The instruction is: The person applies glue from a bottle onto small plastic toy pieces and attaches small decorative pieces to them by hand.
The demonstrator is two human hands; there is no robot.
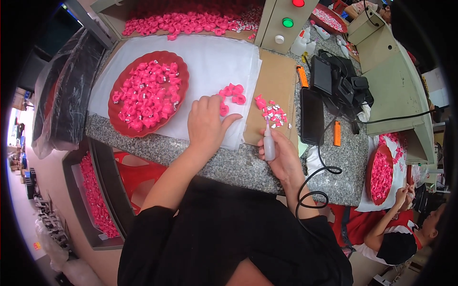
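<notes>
My right hand point(285, 159) grips a small translucent squeeze bottle point(269, 147) with a thin nozzle pointing away from me. The nozzle's tip is at a pile of small white-and-pink pieces point(275, 114) on brown cardboard point(267, 86). My left hand point(207, 121) rests over the white paper point(200, 62), its thumb stretched out to the right. Just beyond its fingers lies a cluster of small pink plastic parts point(234, 93); whether a fingertip touches one cannot be made out. One more pink part point(260, 101) sits beside the pile.
A red scalloped tray point(114, 121) heaped with pink parts stands at left. More pink parts point(176, 23) fill a lit enclosure behind. At right are a black phone point(311, 117), orange lighters point(337, 133), a looping black cable point(312, 186) and a co-worker point(396, 238) beside another tray.
</notes>
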